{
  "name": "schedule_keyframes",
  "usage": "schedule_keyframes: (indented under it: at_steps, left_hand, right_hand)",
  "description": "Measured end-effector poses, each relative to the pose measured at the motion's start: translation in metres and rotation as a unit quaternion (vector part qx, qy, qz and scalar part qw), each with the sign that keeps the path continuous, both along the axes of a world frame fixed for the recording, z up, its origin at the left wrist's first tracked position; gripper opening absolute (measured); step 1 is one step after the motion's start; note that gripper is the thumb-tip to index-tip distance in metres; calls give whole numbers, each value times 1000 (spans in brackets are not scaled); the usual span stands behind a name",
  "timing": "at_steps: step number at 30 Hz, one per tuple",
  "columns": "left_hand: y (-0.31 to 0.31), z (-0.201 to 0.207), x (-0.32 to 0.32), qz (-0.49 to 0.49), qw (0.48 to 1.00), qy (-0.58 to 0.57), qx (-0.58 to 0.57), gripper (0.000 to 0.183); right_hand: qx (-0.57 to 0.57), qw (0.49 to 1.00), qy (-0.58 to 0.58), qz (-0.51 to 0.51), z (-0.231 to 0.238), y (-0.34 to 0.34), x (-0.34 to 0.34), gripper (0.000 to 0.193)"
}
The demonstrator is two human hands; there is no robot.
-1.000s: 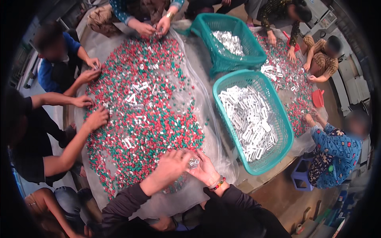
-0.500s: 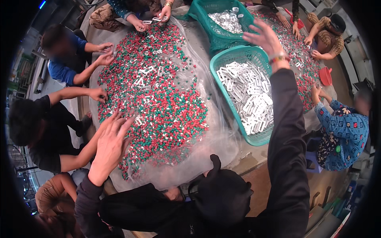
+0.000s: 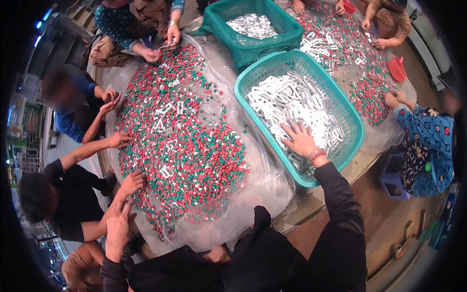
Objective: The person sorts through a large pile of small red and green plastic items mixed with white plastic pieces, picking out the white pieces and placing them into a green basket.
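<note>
My right hand (image 3: 300, 141) lies over the near part of a teal plastic basket (image 3: 361, 127), fingers spread on the heap of white slotted flat pieces (image 3: 279, 100). Nothing shows gripped in it. My left hand (image 3: 118, 226) is raised at the lower left, beside a co-worker's forearm. Its fingers point up and apart, and I see nothing held. To its right, many small red and green pieces (image 3: 194, 170) are spread over a clear plastic sheet (image 3: 262, 182), with several white slotted pieces (image 3: 165, 109) among them.
Behind the basket stands a green net-lined basket (image 3: 243, 51) with more white pieces. Co-workers' hands (image 3: 134, 182) work along the left edge. Another red and green pile (image 3: 372, 97) lies at the right, near a red scoop (image 3: 397, 68). A person in black (image 3: 262, 253) is close in front.
My right hand came down from above the baskets onto the white pieces. My left hand drew back toward me, away from the red and green pile. The view has shifted.
</note>
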State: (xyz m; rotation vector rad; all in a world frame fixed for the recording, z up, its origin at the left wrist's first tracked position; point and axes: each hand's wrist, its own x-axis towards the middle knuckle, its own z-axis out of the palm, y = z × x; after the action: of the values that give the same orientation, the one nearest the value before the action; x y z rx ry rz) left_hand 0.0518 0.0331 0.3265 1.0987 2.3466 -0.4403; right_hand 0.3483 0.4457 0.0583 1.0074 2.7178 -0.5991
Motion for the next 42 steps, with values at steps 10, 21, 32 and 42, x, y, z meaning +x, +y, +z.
schedule_keyframes:
  at_steps: [10,21,32,42]
  left_hand:
    - [-58,-53,-33,-40,995,21,85,30]
    - [-35,-274,-82,-18,952,62,300,42]
    - [-24,-307,-105,14,912,119,392,16]
    - [-50,-272,-91,490,638,-146,575,18]
  right_hand:
    - [-97,990,20,100,75,30,56,30]
    - [-120,917,-200,323,260,-97,-169,78]
    - [-102,936,98,321,-26,-134,-409,101]
    - [-51,947,91,303,-45,-267,-353,42]
